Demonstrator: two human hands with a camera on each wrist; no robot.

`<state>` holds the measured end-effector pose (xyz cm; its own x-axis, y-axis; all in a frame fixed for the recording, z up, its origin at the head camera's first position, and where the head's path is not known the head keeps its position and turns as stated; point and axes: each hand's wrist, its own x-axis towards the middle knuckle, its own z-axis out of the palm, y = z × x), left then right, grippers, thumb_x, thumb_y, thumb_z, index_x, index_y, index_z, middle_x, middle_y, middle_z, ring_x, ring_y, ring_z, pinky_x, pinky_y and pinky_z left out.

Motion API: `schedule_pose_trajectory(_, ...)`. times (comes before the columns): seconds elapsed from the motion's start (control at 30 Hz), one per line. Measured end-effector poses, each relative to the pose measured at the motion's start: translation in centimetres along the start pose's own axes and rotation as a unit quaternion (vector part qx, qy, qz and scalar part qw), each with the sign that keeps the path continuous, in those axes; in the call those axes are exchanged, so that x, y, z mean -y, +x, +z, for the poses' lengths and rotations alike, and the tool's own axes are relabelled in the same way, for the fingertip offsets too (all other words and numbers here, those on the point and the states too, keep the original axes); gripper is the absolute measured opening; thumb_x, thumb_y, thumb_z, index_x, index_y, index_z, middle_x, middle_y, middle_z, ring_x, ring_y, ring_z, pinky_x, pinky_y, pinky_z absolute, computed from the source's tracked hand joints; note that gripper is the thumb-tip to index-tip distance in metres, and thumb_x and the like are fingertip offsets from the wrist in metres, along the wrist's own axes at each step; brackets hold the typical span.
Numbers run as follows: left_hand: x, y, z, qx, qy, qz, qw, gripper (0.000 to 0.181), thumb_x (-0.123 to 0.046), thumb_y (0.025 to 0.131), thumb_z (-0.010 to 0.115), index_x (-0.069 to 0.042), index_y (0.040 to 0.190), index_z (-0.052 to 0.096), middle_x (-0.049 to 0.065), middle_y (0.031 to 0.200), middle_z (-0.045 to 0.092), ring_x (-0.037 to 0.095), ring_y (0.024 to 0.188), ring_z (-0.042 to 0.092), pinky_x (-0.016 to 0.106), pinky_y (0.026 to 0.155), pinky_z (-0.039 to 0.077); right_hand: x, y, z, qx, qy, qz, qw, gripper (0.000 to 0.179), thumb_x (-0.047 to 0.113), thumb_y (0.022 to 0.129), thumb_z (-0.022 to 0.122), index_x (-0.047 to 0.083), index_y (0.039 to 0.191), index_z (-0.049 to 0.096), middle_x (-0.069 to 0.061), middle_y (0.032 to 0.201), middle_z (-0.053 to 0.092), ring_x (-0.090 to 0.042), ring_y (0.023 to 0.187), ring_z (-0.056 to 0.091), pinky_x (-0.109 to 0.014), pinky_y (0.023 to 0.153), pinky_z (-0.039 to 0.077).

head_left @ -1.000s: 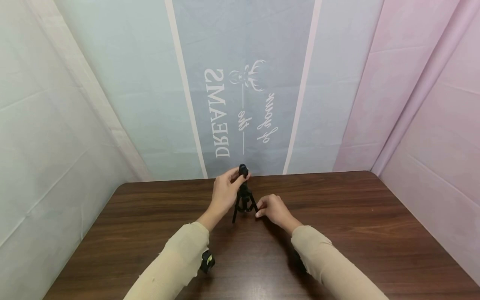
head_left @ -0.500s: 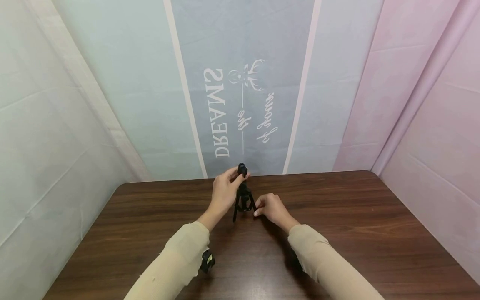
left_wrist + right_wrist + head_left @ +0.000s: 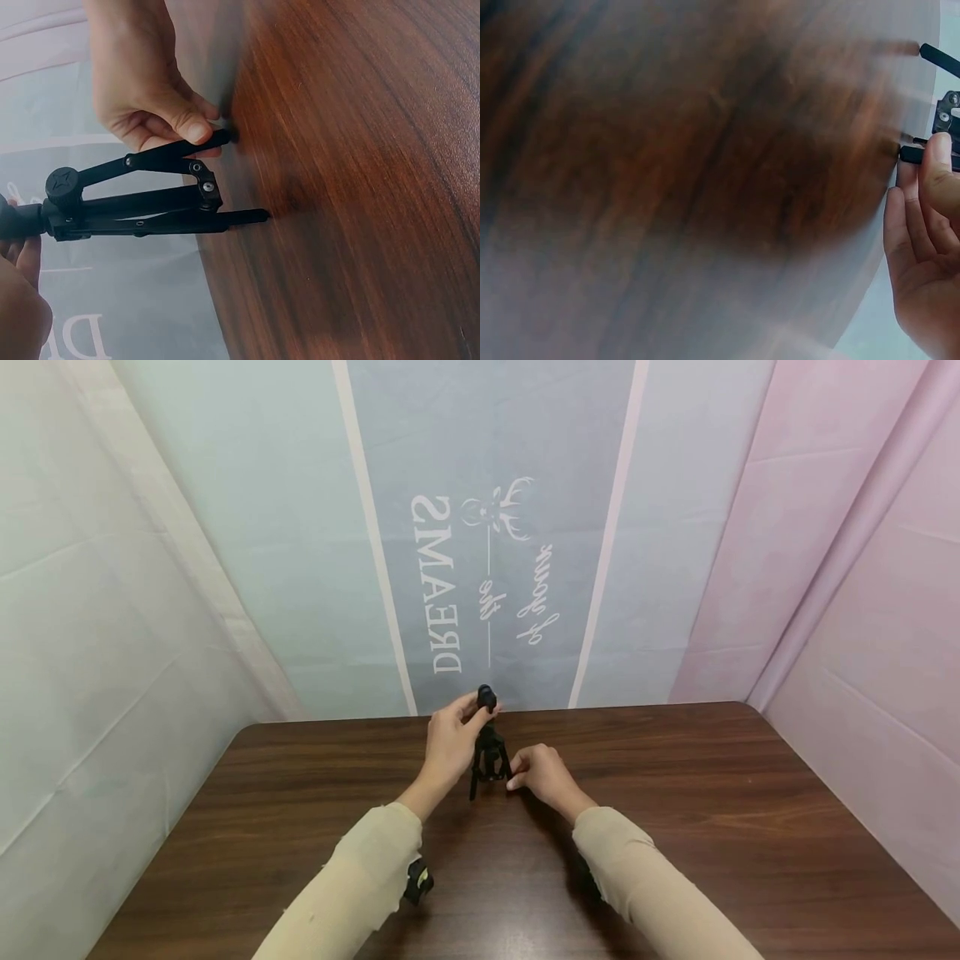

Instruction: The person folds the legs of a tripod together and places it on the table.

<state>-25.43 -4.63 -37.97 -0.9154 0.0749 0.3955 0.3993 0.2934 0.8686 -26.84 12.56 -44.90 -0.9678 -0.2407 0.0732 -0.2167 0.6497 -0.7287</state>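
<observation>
A small black tripod (image 3: 491, 756) stands upright near the far edge of the table. My left hand (image 3: 450, 739) grips its top section between thumb and fingers. In the left wrist view, the tripod's centre column and hinged leg braces (image 3: 208, 186) show, with the legs partly spread. My right hand (image 3: 546, 777) pinches the lower end of the right leg between thumb and fingers. The right wrist view catches that hand (image 3: 930, 247) at the leg tip (image 3: 913, 154), with another leg (image 3: 939, 58) apart from it.
The dark wood table (image 3: 675, 827) meets a pale printed cloth backdrop (image 3: 495, 443) just behind the tripod. Cloth walls rise at left and right. A black wrist-worn device (image 3: 418, 881) shows beneath the left sleeve.
The tripod's right leg has swung inward, so the legs stand closer together. My right hand has moved slightly left with it; my left hand keeps its grip.
</observation>
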Motion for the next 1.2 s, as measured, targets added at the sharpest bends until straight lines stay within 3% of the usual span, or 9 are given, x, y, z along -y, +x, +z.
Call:
schedule_pose_trajectory(0.23,-0.2,0.0,-0.6,0.025,-0.002,-0.007,0.9997,0.031,-0.028,0.1,0.062,-0.017,0.127,0.068,-0.003,0.11,0.073,0.012,0.105,0.067,0.039,0.093,0.052,0.1,-0.1,-0.2,0.018,0.005,-0.003,0.9998,0.012,0.003,0.077,0.083,0.007,0.077,0.072,0.001,0.073,0.069,-0.012,0.068,0.062,-0.031,0.064,0.053)
schedule_pose_trajectory(0.43,-0.2,0.2,-1.2,0.051,-0.033,-0.02,0.998,0.031,-0.026,0.099,0.063,-0.016,0.127,0.068,0.0,0.112,0.073,0.013,0.107,0.066,0.04,0.097,0.05,0.1,-0.4,-0.4,0.038,0.003,-0.026,0.9989,0.01,0.006,0.079,0.083,0.005,0.081,0.073,0.001,0.075,0.07,-0.01,0.069,0.061,-0.03,0.064,0.052)
schedule_pose_trajectory(0.6,-0.2,0.4,-1.8,0.059,-0.022,-0.012,0.9979,0.028,-0.027,0.096,0.067,-0.019,0.122,0.072,-0.003,0.112,0.072,0.013,0.104,0.066,0.037,0.088,0.054,0.1,-0.4,-0.6,0.04,0.002,-0.035,0.9986,0.01,0.008,0.08,0.083,0.005,0.082,0.074,0.001,0.077,0.07,-0.009,0.069,0.061,-0.029,0.064,0.053)
schedule_pose_trajectory(0.73,-0.3,0.5,-2.2,0.045,0.025,0.01,0.9986,0.024,-0.027,0.093,0.073,-0.02,0.115,0.076,-0.007,0.111,0.07,0.012,0.104,0.063,0.035,0.081,0.055,-0.1,-0.6,-0.6,0.037,0.006,-0.036,0.9986,0.008,0.008,0.081,0.082,0.006,0.082,0.075,0.002,0.078,0.071,-0.01,0.071,0.063,-0.03,0.065,0.053)
schedule_pose_trajectory(0.87,-0.4,0.5,-2.7,0.027,0.04,0.024,0.9986,0.022,-0.028,0.089,0.077,-0.019,0.109,0.079,-0.007,0.108,0.072,0.012,0.103,0.065,0.037,0.085,0.055,-0.1,-1.0,-0.9,0.029,0.011,-0.034,0.999,0.006,0.009,0.082,0.081,0.008,0.083,0.076,0.001,0.08,0.072,-0.011,0.073,0.064,-0.031,0.065,0.053)
schedule_pose_trajectory(1.07,-0.3,0.1,-3.4,-0.014,0.025,-0.011,0.9995,0.018,-0.028,0.086,0.08,-0.021,0.102,0.079,-0.007,0.097,0.074,0.01,0.088,0.069,0.038,0.078,0.055,-0.2,-1.5,-1.7,0.013,0.021,-0.03,0.9993,0.006,0.01,0.084,0.08,0.008,0.088,0.077,0.0,0.086,0.072,-0.013,0.074,0.063,-0.032,0.066,0.054)
schedule_pose_trajectory(1.2,0.1,-0.5,-3.8,-0.044,-0.003,-0.025,0.9987,0.02,-0.028,0.084,0.082,-0.017,0.1,0.079,-0.005,0.094,0.075,0.012,0.085,0.07,0.034,0.073,0.054,-0.4,-1.8,-2.1,0.0,0.026,-0.036,0.999,0.007,0.012,0.085,0.08,0.01,0.09,0.077,0.0,0.089,0.072,-0.014,0.081,0.065,-0.034,0.071,0.055)
